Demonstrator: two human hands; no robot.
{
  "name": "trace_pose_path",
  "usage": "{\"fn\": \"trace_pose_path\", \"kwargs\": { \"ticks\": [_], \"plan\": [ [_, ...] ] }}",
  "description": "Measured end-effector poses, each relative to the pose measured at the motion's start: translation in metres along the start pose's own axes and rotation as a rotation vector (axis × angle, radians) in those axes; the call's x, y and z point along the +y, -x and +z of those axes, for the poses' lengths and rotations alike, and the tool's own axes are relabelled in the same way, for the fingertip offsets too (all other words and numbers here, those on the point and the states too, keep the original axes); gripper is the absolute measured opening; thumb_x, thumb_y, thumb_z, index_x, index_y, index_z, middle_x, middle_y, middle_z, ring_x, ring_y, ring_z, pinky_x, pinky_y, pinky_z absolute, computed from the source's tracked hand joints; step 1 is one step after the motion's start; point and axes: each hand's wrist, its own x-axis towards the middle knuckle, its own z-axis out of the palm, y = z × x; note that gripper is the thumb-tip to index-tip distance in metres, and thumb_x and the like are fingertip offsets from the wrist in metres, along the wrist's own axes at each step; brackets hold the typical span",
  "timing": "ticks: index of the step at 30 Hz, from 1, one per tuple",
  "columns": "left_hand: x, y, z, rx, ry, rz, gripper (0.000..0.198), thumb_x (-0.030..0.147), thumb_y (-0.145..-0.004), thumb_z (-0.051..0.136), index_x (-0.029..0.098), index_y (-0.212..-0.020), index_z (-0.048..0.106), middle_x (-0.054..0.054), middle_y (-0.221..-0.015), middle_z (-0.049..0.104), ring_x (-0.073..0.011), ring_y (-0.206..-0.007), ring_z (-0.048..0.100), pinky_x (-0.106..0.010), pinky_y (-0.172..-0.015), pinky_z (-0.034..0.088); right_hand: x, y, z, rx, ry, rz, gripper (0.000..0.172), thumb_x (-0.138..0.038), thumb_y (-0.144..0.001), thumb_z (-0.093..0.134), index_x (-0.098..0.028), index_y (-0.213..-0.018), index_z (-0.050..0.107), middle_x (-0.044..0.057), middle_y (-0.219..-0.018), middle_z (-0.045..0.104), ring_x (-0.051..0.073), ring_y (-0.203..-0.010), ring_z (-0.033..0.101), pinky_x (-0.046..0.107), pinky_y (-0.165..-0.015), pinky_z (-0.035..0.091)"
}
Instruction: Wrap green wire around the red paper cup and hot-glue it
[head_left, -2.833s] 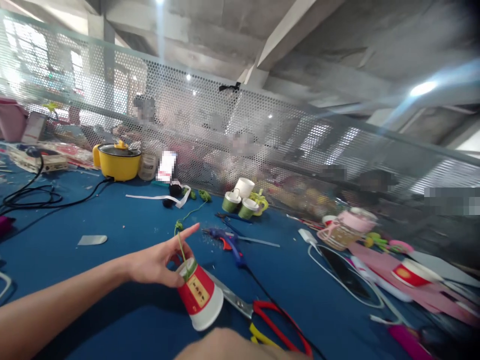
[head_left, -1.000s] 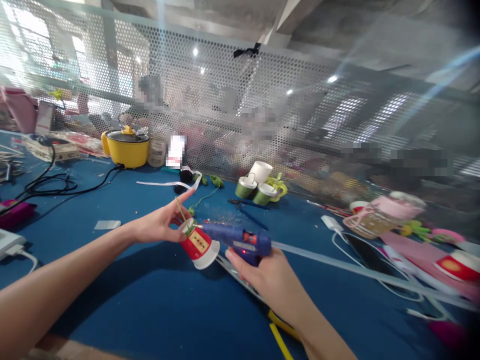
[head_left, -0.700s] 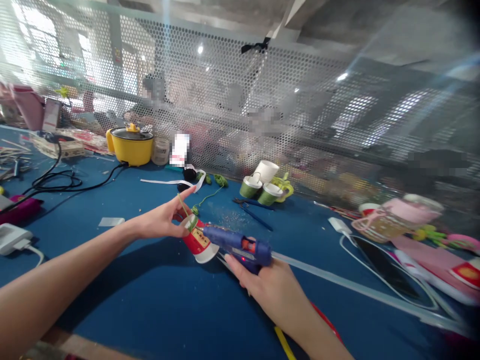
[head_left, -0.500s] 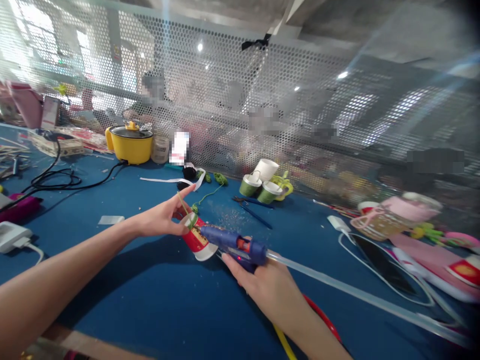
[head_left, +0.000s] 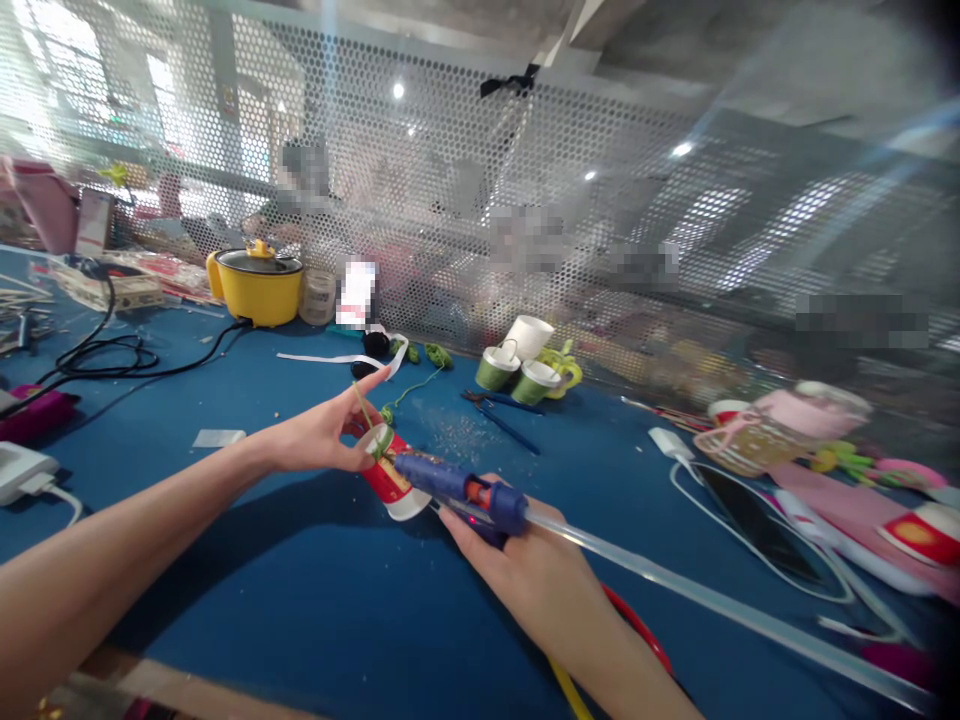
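Tilted on its side in the air, a red paper cup (head_left: 388, 483) with a white rim is held by my left hand (head_left: 334, 425). Green yarn (head_left: 379, 440) wraps its upper end, and a strand runs off to a small green ball of yarn (head_left: 437, 355) behind. My right hand (head_left: 510, 560) grips a blue hot glue gun (head_left: 450, 478) with a small red light lit. Its nozzle points at the yarn-wrapped end of the cup; whether they touch I cannot tell. A long clear glue stick (head_left: 675, 572) sticks out of the gun's back.
Green-wrapped cups (head_left: 496, 368) and blue-handled pliers (head_left: 510, 428) lie beyond my hands. A yellow electric pot (head_left: 260, 290) stands at back left with a black cable. At right are a phone (head_left: 750, 520) on a white cord and a pink-topped jar (head_left: 757, 430). A perforated metal screen (head_left: 420, 180) closes the back.
The whole view has shifted slightly. My hands, the cup and the glue gun keep nearly the same pose to one another.
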Motion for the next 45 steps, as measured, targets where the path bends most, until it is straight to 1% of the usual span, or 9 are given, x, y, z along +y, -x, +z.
{"fn": "trace_pose_path", "kwargs": {
  "ticks": [3, 7, 12, 18, 24, 31, 39, 43, 45],
  "plan": [
    [-0.001, 0.0, -0.001, 0.004, -0.009, -0.004, 0.098, 0.011, -0.067, 0.065, 0.025, -0.145, 0.008, -0.003, -0.096, 0.056, -0.0169, -0.086, 0.053, -0.036, -0.08, 0.043, -0.003, -0.001, -0.004, -0.039, -0.066, 0.036, 0.011, -0.025, -0.082, 0.053, -0.022, -0.074, 0.06, 0.001, -0.064, 0.063, 0.016, -0.055, 0.06, 0.026, -0.053, 0.049],
    [-0.001, 0.0, -0.001, -0.001, -0.011, 0.009, 0.098, 0.01, -0.067, 0.065, 0.024, -0.145, 0.008, -0.004, -0.097, 0.056, -0.0165, -0.086, 0.053, -0.036, -0.08, 0.043, -0.006, -0.001, -0.008, -0.067, -0.077, 0.037, 0.011, -0.025, -0.082, 0.054, -0.022, -0.074, 0.061, 0.0, -0.063, 0.063, 0.016, -0.054, 0.06, 0.025, -0.051, 0.049],
    [-0.003, 0.0, -0.003, -0.017, -0.028, 0.021, 0.1, 0.01, -0.066, 0.065, 0.027, -0.145, 0.007, -0.004, -0.1, 0.054, -0.0182, -0.09, 0.053, -0.037, -0.081, 0.044, -0.005, -0.004, -0.013, -0.07, -0.01, -0.018, 0.015, -0.024, -0.084, 0.051, -0.021, -0.082, 0.066, 0.003, -0.068, 0.067, 0.018, -0.059, 0.064, 0.026, -0.056, 0.052],
    [-0.005, 0.0, -0.003, -0.053, 0.016, 0.042, 0.103, 0.005, -0.064, 0.065, 0.031, -0.145, 0.005, -0.003, -0.1, 0.052, -0.0184, -0.094, 0.052, -0.037, -0.083, 0.043, -0.005, -0.009, -0.018, -0.027, 0.154, -0.152, 0.019, -0.022, -0.084, 0.05, -0.022, -0.078, 0.068, 0.005, -0.071, 0.07, 0.02, -0.068, 0.067, 0.029, -0.062, 0.054],
    [-0.005, 0.0, -0.004, -0.066, 0.017, 0.058, 0.103, 0.005, -0.065, 0.065, 0.033, -0.145, 0.006, -0.003, -0.101, 0.052, -0.0178, -0.094, 0.052, -0.038, -0.084, 0.042, -0.001, -0.008, -0.02, -0.041, 0.212, -0.195, 0.019, -0.023, -0.084, 0.052, -0.021, -0.08, 0.07, 0.006, -0.071, 0.07, 0.022, -0.074, 0.068, 0.03, -0.065, 0.054],
    [-0.005, 0.001, -0.004, -0.071, 0.009, 0.049, 0.103, 0.007, -0.065, 0.065, 0.033, -0.145, 0.004, -0.004, -0.102, 0.052, -0.0187, -0.095, 0.051, -0.038, -0.083, 0.043, -0.009, -0.008, -0.022, -0.09, 0.144, -0.087, 0.019, -0.024, -0.084, 0.051, -0.023, -0.08, 0.069, 0.005, -0.075, 0.071, 0.021, -0.073, 0.068, 0.029, -0.066, 0.054],
    [0.001, 0.002, -0.004, -0.122, -0.012, 0.055, 0.099, 0.006, -0.066, 0.063, 0.031, -0.144, 0.008, -0.004, -0.108, 0.05, -0.0177, -0.098, 0.05, -0.037, -0.087, 0.042, -0.006, -0.008, -0.018, -0.061, 0.049, -0.047, 0.016, -0.024, -0.08, 0.053, -0.024, -0.078, 0.069, 0.004, -0.073, 0.071, 0.022, -0.072, 0.068, 0.03, -0.065, 0.054],
    [0.001, 0.001, -0.004, -0.15, -0.013, 0.059, 0.099, 0.005, -0.066, 0.062, 0.031, -0.144, 0.006, -0.005, -0.111, 0.05, -0.0172, -0.1, 0.05, -0.035, -0.087, 0.042, -0.001, -0.006, -0.009, -0.046, 0.028, 0.099, 0.018, -0.028, -0.081, 0.053, -0.021, -0.08, 0.07, 0.004, -0.067, 0.071, 0.022, -0.063, 0.068, 0.029, -0.055, 0.053],
    [0.001, 0.001, -0.003, -0.153, -0.001, 0.06, 0.099, 0.004, -0.066, 0.061, 0.03, -0.144, 0.007, -0.005, -0.111, 0.05, -0.0172, -0.101, 0.05, -0.035, -0.087, 0.043, 0.002, -0.007, -0.007, -0.057, 0.036, 0.121, 0.019, -0.028, -0.081, 0.053, -0.019, -0.081, 0.07, 0.005, -0.067, 0.072, 0.023, -0.063, 0.069, 0.03, -0.053, 0.054]
  ]
}}
